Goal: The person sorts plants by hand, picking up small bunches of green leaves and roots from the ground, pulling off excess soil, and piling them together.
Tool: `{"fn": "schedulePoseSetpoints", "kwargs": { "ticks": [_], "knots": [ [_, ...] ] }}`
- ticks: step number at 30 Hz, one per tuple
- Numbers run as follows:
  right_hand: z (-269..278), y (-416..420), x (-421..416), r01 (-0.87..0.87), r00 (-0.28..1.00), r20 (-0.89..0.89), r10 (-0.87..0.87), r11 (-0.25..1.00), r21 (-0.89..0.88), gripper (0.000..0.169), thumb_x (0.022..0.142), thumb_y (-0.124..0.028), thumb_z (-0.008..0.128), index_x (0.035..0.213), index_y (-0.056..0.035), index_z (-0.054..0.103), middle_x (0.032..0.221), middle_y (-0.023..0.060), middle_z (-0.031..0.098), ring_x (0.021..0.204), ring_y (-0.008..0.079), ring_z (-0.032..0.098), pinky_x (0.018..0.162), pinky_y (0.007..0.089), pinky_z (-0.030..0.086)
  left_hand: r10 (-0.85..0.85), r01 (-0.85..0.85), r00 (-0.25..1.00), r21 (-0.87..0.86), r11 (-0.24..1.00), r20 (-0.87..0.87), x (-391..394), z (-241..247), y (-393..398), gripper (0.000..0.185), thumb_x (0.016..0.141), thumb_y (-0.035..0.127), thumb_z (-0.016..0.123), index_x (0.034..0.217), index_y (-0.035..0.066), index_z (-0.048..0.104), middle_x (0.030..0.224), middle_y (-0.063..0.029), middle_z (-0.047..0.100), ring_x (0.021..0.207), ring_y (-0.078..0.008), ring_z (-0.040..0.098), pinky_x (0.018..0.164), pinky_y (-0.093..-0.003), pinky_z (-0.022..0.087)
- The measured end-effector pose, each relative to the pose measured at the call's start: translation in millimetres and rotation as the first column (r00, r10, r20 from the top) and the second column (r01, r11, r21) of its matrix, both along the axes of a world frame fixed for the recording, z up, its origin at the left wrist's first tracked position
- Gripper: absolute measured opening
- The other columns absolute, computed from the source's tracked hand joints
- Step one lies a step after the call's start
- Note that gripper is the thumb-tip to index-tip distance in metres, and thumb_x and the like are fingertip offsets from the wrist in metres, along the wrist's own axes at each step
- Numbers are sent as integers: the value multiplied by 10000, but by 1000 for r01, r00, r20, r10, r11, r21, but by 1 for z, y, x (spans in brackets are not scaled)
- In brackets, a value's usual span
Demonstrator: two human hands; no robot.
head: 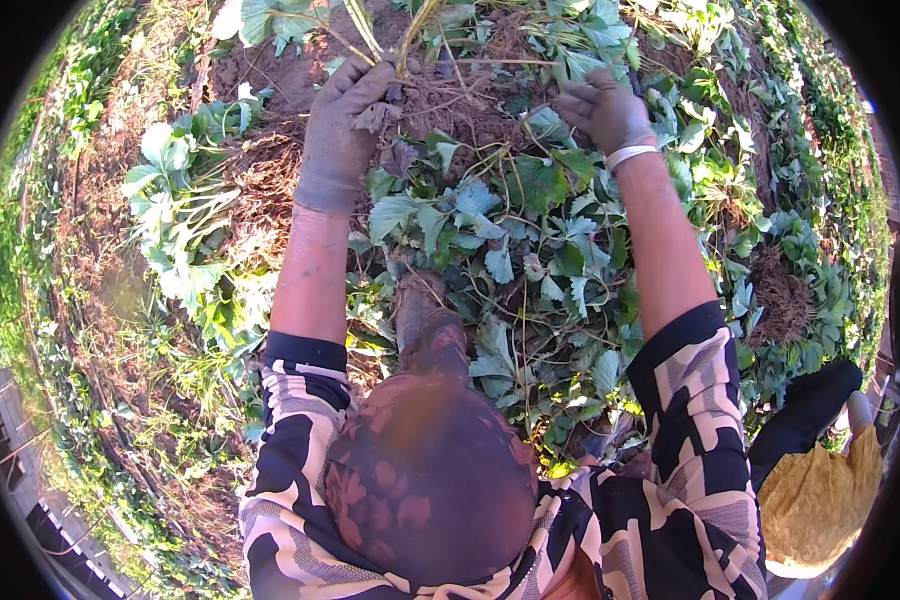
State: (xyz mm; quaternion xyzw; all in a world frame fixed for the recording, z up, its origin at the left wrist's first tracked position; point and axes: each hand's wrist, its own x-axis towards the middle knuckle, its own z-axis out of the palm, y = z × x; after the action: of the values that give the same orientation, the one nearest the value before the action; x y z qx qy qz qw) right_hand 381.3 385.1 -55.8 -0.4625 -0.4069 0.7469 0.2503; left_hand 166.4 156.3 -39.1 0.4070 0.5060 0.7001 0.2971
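My left hand [349,124], in a soiled grey work glove, grips the base of a strawberry plant [364,30]. Its pale stems rise past my fingers towards the top edge, and brown soil clings near them. My right hand [606,111], gloved alike and with a white band at the wrist, is held among strawberry leaves to the right. Its fingers are curled, and whether they hold a stem is hidden. Between the hands lie bare soil [472,112] and thin dry runners. Below them spreads a mat of strawberry leaves [487,210].
An uprooted strawberry bunch [187,202] with reddish-brown roots [266,199] lies at the left. Another root clump [780,296] is at the right. A muddy boot [420,300] stands amid the leaves. Another person's yellow garment [821,502] shows at the lower right.
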Motion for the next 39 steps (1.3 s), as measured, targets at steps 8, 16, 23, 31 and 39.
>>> {"fn": "schedulePoseSetpoints", "kwargs": {
  "ticks": [8, 16, 23, 31, 39],
  "knots": [
    [90, -79, 10, -287, 956, 70, 287, 848, 446, 321, 939, -235, 555, 1185, -29, 571, 1085, 113, 664, 775, 192, 669, 717, 277, 557, -31, 56, 977, -115, 992, 210, 18, 11, -1, 219, 949, 165, 561, 1078, 3, 631, 945, -33, 643, 742, -63, 595, 611, -183, 474],
    [58, -90, -17, -726, 686, 701, 194, 122, 677, 337, 915, -321, 517, 1167, -114, 602, 1081, 157, 650, 1021, 362, 596, 891, 446, 462, -140, 142, 989, -43, 989, 40, 40, 10, 7, 233, 936, 165, 574, 1101, 7, 622, 958, -23, 651, 779, -66, 587, 673, -205, 486],
    [33, -62, 19, -348, 877, 453, 158, 859, 374, 291, 943, -277, 564, 1065, -26, 649, 741, 29, 626, 640, 121, 589, 553, 254, 470, -62, 98, 977, -168, 981, 205, 42, 8, 12, 217, 924, 126, 578, 1096, 6, 632, 908, 7, 611, 816, -59, 544, 725, -212, 450],
    [66, -104, -13, -422, 906, 103, 410, 888, 182, 385, 874, -384, 656, 965, -10, 656, 687, 26, 609, 497, 70, 525, 477, 215, 466, -125, 146, 987, -242, 959, 100, 61, -7, 19, 199, 920, 88, 577, 1099, 13, 621, 975, -5, 640, 851, -62, 573, 785, -223, 473],
    [32, -103, -12, -294, 940, 247, 234, 925, 241, 315, 882, -270, 644, 1004, 21, 643, 671, 47, 621, 503, 101, 545, 462, 245, 455, -65, 83, 995, -241, 967, 80, 73, -3, 10, 143, 925, 89, 561, 1029, 19, 629, 856, -15, 641, 771, -74, 607, 707, -209, 495]
  ]
}}
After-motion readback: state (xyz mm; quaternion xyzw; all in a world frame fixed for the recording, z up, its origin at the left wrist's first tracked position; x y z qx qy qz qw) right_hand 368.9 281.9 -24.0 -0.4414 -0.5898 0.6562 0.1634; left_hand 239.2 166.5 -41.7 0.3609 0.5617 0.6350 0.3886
